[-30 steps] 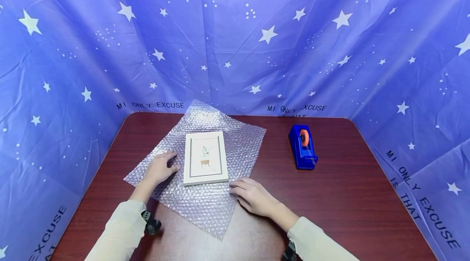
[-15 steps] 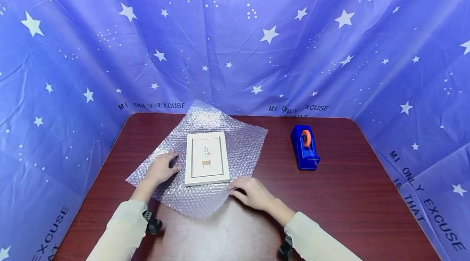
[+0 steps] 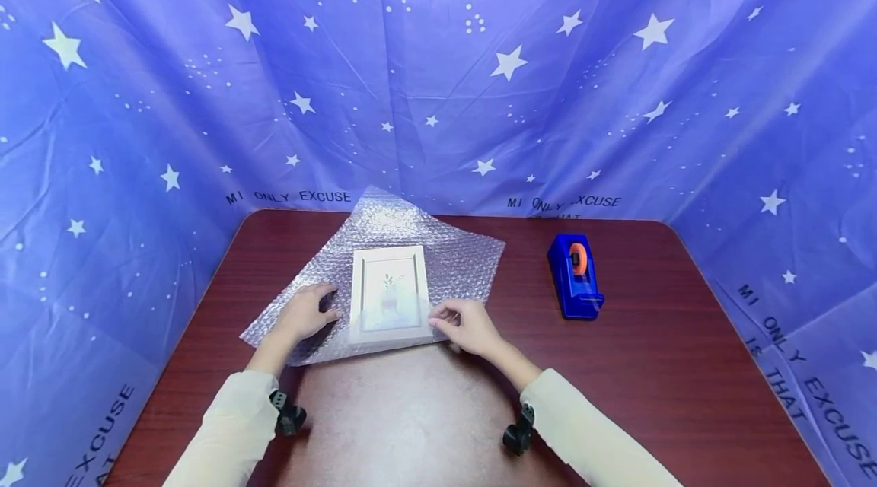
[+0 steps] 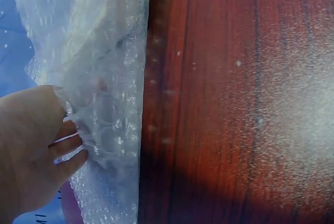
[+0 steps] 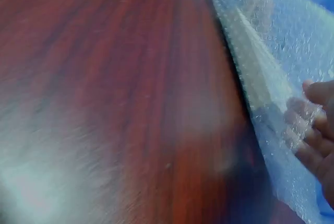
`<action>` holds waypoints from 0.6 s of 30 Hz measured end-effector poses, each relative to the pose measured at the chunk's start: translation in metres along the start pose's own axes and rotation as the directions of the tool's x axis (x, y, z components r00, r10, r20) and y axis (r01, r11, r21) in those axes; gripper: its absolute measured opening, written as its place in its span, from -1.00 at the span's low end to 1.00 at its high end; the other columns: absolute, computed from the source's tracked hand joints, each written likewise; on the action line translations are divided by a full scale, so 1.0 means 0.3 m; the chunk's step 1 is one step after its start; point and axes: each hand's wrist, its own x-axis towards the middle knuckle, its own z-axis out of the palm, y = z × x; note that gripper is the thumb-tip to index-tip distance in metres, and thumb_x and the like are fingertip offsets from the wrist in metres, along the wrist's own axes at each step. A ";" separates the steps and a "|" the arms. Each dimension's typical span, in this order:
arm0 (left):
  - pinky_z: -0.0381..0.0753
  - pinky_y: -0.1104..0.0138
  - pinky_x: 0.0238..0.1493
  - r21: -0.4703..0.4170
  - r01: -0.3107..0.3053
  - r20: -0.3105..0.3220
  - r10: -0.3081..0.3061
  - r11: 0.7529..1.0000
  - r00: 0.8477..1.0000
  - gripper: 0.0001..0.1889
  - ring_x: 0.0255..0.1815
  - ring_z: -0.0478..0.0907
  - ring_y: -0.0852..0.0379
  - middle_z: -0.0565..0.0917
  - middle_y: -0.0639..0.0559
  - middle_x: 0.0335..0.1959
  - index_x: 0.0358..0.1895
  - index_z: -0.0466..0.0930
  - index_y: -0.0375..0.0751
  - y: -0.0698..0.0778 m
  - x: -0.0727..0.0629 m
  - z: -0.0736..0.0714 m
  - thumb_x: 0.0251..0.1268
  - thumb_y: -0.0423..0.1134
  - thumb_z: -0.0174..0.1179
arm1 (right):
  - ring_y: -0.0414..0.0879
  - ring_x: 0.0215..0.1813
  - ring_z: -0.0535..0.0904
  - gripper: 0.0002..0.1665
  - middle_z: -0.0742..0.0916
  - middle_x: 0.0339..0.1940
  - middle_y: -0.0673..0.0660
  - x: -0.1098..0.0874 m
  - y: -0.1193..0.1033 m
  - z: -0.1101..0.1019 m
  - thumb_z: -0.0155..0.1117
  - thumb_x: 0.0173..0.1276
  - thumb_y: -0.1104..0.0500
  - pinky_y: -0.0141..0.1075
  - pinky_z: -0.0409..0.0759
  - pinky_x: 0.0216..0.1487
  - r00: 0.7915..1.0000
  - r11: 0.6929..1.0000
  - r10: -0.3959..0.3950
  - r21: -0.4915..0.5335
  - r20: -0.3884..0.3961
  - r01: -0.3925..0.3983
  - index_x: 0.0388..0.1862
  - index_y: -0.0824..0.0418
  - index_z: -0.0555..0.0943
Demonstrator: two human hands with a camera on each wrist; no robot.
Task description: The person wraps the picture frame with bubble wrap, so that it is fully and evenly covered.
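A white picture frame (image 3: 388, 253) with a potted-plant print lies face up on a sheet of bubble wrap (image 3: 452, 247) in the head view. The sheet's near flap is folded up over the lower part of the frame, blurring the print. My right hand (image 3: 469, 326) pinches this flap at the frame's lower right; in the right wrist view several fingers (image 5: 310, 143) show through the clear film. To the frame's left, my left hand (image 3: 303, 312) rests on the bubble wrap with relaxed fingers, its thumb towards the frame. The left wrist view shows that hand (image 4: 36, 145) beside the folded wrap.
A blue tape dispenser (image 3: 575, 281) with an orange-cored roll stands to the right on the dark red wooden table (image 3: 651, 365). Blue star-patterned cloth (image 3: 425, 76) hangs round the table's back and sides. A small black camera sits at each wrist.
My right hand has lifted the near corner of the bubble wrap and brought it up and away from me over the frame's lower part. The left hand stays in place.
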 end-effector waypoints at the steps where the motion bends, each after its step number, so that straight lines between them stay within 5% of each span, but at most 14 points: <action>1: 0.39 -0.14 0.34 -0.004 -0.009 -0.002 0.009 1.000 1.000 -0.42 0.30 0.40 -0.36 0.49 -0.40 0.25 0.22 0.48 -0.32 0.001 0.001 -0.001 0.12 -0.14 0.31 | -0.28 -0.45 0.61 -0.91 0.78 -0.45 0.13 0.009 0.001 0.001 0.39 0.17 0.23 -0.53 0.62 -0.36 0.999 0.999 0.050 0.021 -0.014 -0.050 -0.36 0.24 0.71; 8: 0.39 -0.12 0.34 -0.017 -0.048 -0.002 0.048 0.999 0.999 -0.50 0.27 0.43 -0.36 0.52 -0.42 0.21 0.18 0.51 -0.36 0.009 0.013 -0.015 0.20 -0.16 0.24 | -0.37 -0.55 0.48 -0.84 0.77 -0.54 0.13 0.043 0.019 0.018 0.43 0.10 0.17 -0.54 0.52 -0.43 0.922 0.920 0.383 0.114 -0.053 -0.375 -0.40 0.26 0.73; 11: 0.38 -0.13 0.34 -0.055 -0.047 0.003 0.047 0.997 0.999 -0.54 0.27 0.42 -0.39 0.52 -0.44 0.20 0.16 0.52 -0.40 0.018 0.018 -0.025 0.29 -0.15 0.16 | -0.38 -0.58 0.45 -0.84 0.74 -0.60 0.08 0.047 0.027 0.027 0.42 0.08 0.14 -0.53 0.48 -0.44 0.905 0.906 0.421 0.073 -0.065 -0.416 -0.44 0.22 0.73; 18: 0.45 -0.12 0.27 -0.126 -0.019 -0.077 0.010 0.992 0.997 -0.61 0.18 0.51 -0.35 0.62 -0.41 0.05 0.02 0.60 -0.45 0.035 0.018 -0.039 0.31 -0.16 0.14 | -0.37 -0.58 0.43 -0.85 0.71 -0.65 0.04 0.053 0.034 0.047 0.42 0.06 0.14 -0.52 0.46 -0.45 0.906 0.909 0.417 0.063 -0.076 -0.413 -0.48 0.22 0.73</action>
